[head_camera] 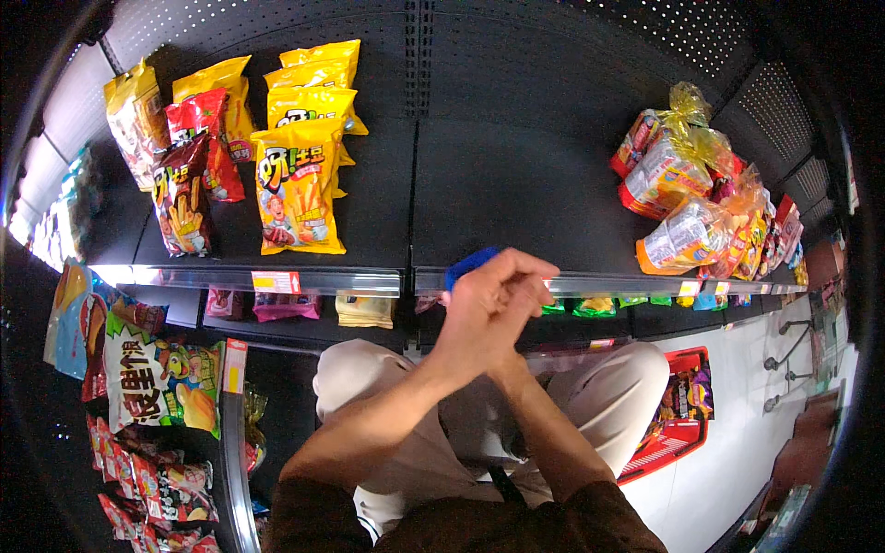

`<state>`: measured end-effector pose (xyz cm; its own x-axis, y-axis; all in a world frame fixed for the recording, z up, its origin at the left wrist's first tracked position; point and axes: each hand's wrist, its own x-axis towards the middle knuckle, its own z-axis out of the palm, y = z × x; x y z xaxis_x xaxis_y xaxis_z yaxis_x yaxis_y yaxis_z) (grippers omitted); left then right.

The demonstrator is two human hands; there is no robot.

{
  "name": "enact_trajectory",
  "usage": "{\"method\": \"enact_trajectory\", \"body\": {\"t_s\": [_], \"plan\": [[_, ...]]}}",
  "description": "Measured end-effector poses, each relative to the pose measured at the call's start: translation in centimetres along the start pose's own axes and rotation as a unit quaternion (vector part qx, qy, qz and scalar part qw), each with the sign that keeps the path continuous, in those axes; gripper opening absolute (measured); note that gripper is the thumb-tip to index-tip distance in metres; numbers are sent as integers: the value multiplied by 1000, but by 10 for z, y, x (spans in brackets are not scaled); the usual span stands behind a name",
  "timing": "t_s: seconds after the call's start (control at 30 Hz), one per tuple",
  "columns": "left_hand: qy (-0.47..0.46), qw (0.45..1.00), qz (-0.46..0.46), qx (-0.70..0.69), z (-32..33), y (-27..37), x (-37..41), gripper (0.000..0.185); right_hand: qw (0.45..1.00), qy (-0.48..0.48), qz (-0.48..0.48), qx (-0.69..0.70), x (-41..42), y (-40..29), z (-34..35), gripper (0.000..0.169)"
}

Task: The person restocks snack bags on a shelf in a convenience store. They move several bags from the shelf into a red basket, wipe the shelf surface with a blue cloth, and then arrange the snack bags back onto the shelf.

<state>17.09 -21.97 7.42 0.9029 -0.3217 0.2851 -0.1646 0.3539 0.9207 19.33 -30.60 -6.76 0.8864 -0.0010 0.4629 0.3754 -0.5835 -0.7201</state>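
Observation:
My two hands meet in front of the shelf's front edge, overlapping at the wrists. My left hand (473, 304) lies on top, its fingers bent toward the right. Most of my right hand (503, 345) is hidden beneath it. A blue object (473, 264), perhaps a cloth, shows just beyond the hands; which hand touches it is unclear. Ahead is a black metal shelf (511, 200). On its left stand yellow potato snack bags (301, 186), a dark brown snack bag (181, 197), a red snack bag (207, 142) and a gold-coloured bag (137, 124).
Snack bundles in clear wrapping (684, 200) sit at the shelf's right end. A clear label rail (332, 282) runs along the front edge, above a lower shelf of packets. Chip bags (166, 377) fill a side rack at left. A red shopping basket (674, 442) stands right of my knee.

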Motion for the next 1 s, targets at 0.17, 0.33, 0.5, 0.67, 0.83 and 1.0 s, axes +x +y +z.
{"method": "enact_trajectory", "body": {"t_s": [0.17,0.33,0.5,0.67,0.83,1.0], "plan": [[35,954,60,292,4,5,-8,17,973,-85,-136,-167,11,-43,16,35],[72,958,56,271,16,-22,-3,13,955,-152,-155,-201,15,-24,-1,35],[21,980,54,188,19,-7,5,17,965,-172,-156,-120,16,22,-45,22],[15,982,16,189,22,-16,17,19,928,-240,-51,-279,34,29,-140,41],[27,976,-32,214,32,-30,28,18,899,-293,2,-325,41,72,-218,46],[16,978,-22,205,33,-52,41,18,910,-261,9,-324,29,108,-273,40]]}}
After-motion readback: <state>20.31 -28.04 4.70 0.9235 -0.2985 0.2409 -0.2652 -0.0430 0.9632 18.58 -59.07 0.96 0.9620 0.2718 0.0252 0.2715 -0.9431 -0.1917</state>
